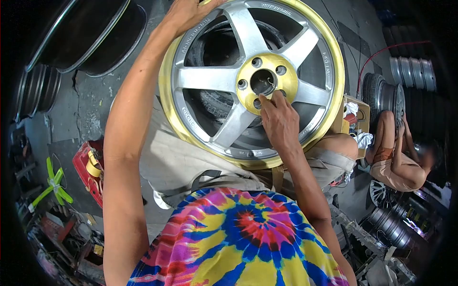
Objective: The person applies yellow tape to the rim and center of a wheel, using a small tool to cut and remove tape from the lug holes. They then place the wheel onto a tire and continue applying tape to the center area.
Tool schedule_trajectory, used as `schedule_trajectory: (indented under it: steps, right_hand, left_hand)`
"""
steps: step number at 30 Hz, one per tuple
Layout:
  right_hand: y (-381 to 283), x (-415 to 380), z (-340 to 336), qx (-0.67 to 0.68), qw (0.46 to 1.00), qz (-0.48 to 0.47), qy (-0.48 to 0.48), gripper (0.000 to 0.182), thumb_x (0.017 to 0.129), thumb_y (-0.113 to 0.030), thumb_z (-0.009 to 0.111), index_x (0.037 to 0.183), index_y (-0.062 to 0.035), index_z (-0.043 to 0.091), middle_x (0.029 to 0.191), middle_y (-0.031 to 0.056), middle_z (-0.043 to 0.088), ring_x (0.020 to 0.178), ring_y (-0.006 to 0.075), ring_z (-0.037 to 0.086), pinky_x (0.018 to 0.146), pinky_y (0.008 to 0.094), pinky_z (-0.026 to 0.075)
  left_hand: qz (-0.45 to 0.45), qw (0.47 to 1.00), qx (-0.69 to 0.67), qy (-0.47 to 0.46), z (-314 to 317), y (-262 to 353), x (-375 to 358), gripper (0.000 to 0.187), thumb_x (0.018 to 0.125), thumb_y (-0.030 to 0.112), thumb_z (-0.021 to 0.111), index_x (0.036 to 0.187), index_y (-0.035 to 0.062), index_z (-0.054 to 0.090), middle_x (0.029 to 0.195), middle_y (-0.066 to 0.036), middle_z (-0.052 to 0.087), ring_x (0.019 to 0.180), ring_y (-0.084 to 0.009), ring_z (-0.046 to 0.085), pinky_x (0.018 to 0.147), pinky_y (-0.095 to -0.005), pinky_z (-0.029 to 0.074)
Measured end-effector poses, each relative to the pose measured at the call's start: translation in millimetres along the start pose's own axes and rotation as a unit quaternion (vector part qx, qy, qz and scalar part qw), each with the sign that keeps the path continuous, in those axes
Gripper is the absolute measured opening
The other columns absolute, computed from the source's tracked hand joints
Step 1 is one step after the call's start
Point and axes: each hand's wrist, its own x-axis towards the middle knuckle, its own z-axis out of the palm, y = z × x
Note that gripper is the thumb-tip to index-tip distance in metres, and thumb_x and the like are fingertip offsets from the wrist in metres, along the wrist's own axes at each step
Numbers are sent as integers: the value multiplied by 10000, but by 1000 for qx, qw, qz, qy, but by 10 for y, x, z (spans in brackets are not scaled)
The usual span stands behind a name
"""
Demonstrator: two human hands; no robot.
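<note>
A silver spoked wheel rim (205, 78) rests tilted over my lap, with yellow tape-like covering round its outer edge and on its hub (246, 76). At the rim's upper left edge is my left hand (185, 15), partly cut off by the top of the view; its fingers curl toward the edge. My right hand (280, 121) is at the lower part of the hub, fingers pinched together by a bolt hole. What it pinches, if anything, is too small to make out. A dark tire (214, 102) shows behind the spokes.
Large rims (90, 33) stand at the upper left. A red tray (88, 167) with a yellow tape roll (94, 164) lies left, near a green star-shaped object (55, 183). Right are a cardboard box (362, 114) and a crouching person (398, 164) holding a wheel.
</note>
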Motion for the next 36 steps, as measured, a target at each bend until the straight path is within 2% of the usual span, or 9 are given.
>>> schedule_trajectory:
  steps: [2,6,8,12,20,23,27,33,36]
  right_hand:
    - [1,-10,15,3,999,10,48,288,861,-52,748,1147,-16,750,868,106,545,779,273,650,701,402,540]
    - [-64,-122,-84,8,999,29,20,267,866,-46,751,1131,-16,759,838,101,557,771,269,646,696,403,536]
    - [-52,-155,-62,52,998,33,22,325,852,-26,734,1175,6,723,930,112,569,845,275,653,731,414,546]
    - [-131,-147,-16,73,996,44,42,321,858,-26,738,1176,12,721,912,118,560,830,284,646,720,425,539]
    - [-143,-140,-73,68,996,45,-47,334,881,-22,689,1209,42,675,1006,161,557,925,338,644,784,448,540]
    - [-133,-53,-52,49,998,27,-13,253,893,-25,706,1140,32,714,904,156,537,765,337,623,696,453,514]
    - [-90,-57,-19,44,999,7,4,241,890,-36,709,1123,25,717,909,155,544,783,338,636,701,452,518]
    - [-85,-102,26,27,998,27,53,264,865,-40,738,1128,-28,744,884,117,559,787,288,649,703,421,533]
    - [-126,-155,-50,28,999,36,10,334,842,-25,742,1174,1,714,955,121,558,867,281,635,770,413,543]
  left_hand:
    - [1,1000,-9,-2,6,-35,15,533,977,457,652,876,-65,686,782,-299,655,719,-361,654,700,-495,476]
    - [9,1000,-6,-3,17,-35,16,536,976,461,654,880,-65,690,790,-298,660,727,-365,658,711,-492,481]
    - [1,1000,-12,-10,5,-23,17,537,975,463,654,883,-65,691,797,-299,663,734,-370,659,715,-492,481]
    - [-10,1000,8,-10,5,-9,21,540,975,465,654,890,-66,692,808,-302,666,749,-384,663,720,-493,481]
    - [26,1000,2,1,14,-46,19,544,974,463,657,869,-70,673,788,-310,646,726,-385,650,704,-499,469]
    - [9,1000,4,-10,10,-25,15,545,973,461,657,863,-72,667,781,-315,637,716,-376,646,695,-499,466]
    - [8,1000,9,4,20,-28,19,546,972,458,658,853,-74,666,768,-310,636,687,-348,617,689,-496,464]
    - [0,1000,-9,-7,10,-36,20,548,968,467,656,853,-69,678,760,-298,645,700,-352,641,690,-493,467]
    - [19,1000,-3,-1,20,-69,29,541,967,460,659,851,-67,681,757,-297,645,698,-356,649,683,-492,465]
